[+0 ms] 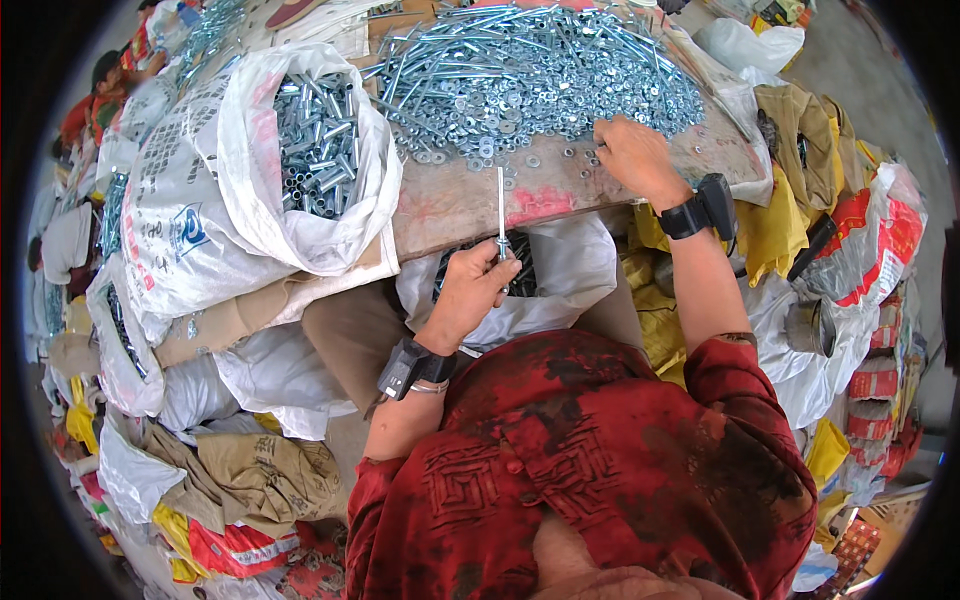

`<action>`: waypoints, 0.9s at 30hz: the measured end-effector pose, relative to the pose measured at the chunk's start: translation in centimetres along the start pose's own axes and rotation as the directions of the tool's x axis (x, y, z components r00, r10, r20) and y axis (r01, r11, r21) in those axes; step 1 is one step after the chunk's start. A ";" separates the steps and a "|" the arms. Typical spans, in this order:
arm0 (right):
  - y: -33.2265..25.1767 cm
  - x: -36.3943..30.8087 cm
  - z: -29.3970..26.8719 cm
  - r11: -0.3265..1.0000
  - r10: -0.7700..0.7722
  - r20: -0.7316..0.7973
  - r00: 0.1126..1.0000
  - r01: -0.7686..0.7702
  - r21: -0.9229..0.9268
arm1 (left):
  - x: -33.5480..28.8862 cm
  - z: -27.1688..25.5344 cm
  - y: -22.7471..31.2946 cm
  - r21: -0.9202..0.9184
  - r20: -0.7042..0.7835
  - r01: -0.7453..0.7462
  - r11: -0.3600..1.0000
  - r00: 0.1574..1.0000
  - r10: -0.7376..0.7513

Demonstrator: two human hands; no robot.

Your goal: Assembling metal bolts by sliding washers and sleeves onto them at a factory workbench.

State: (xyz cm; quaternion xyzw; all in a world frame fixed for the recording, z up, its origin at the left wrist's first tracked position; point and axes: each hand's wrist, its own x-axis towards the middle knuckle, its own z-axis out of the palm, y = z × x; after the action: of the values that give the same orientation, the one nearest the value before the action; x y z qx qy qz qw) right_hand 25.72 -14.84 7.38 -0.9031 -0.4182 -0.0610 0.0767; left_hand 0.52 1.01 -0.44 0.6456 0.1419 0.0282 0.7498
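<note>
In front of my chest, my left hand [470, 292] is closed around the lower end of a long thin metal bolt [501, 205], which points up and away from me. A small metal piece sits round the bolt just above my fingers. My right hand [640, 158] is at the near right edge of a heap of washers and nuts [560, 100] on the board. Its fingers are curled together with the tips against the small parts, and whatever is between them is hidden. Several loose washers [532, 160] lie on the wood between my hands and the heap.
A white woven sack [215, 190] full of short metal sleeves [318, 150] lies at the left on the wooden board [450, 205]. An open white bag [570, 270] with dark contents is between my knees. More sacks [790, 180] crowd the right; people [100, 90] sit far left.
</note>
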 end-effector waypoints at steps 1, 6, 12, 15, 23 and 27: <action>0.4 0.4 0.3 0.999 -0.017 -0.006 1.000 0.016 -0.042 | 0.1 0.1 0.0 0.023 0.007 0.003 1.000 1.000 -0.003; -1.9 -0.3 -0.3 0.972 -0.071 -0.233 0.970 0.120 0.202 | -0.1 -0.1 -1.0 0.229 -0.015 -0.085 0.970 0.996 0.091; -5.4 -5.2 -2.4 0.230 -0.220 0.130 0.967 -0.078 0.970 | -1.0 1.9 0.8 0.523 0.088 -0.324 0.788 0.941 0.328; -5.0 -6.3 -3.3 0.260 -0.164 0.111 0.980 -0.066 0.963 | -1.9 2.4 1.9 0.591 0.129 -0.331 0.736 0.939 0.319; -4.7 -7.8 -4.5 0.326 -0.171 0.083 0.982 -0.023 0.945 | -3.2 3.5 3.0 0.712 0.127 -0.336 0.617 0.925 0.357; -5.1 -8.6 -4.9 0.160 -0.223 0.109 0.969 -0.074 0.984 | -3.6 3.5 3.8 0.726 0.116 -0.346 0.595 0.913 0.390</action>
State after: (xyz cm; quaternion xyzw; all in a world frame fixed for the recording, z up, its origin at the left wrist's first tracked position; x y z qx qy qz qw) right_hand 16.06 -18.88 11.14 -0.6165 -0.4078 0.3243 0.5903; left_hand -1.55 -2.54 4.39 0.9047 0.0255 0.1410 0.4012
